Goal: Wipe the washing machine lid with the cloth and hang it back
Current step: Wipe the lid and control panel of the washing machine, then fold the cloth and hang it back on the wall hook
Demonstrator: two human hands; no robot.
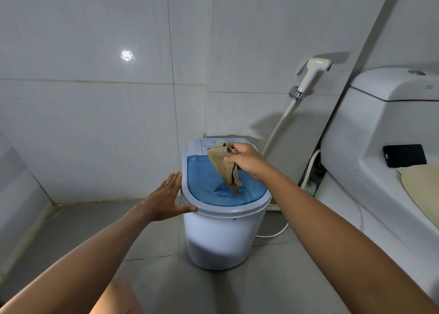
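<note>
My left hand [166, 196] lies flat and released against the washing machine's [221, 237] left rim, while my right hand [247, 160], nearer the work, pinches the cloth [224, 165] hanging lengthwise, its tip touching the shut blue lid [206, 183] directly below.

Tan knit cloth [224, 165] bunched, dangling with its tip touching closed translucent blue washing machine lid [204, 185].
</note>
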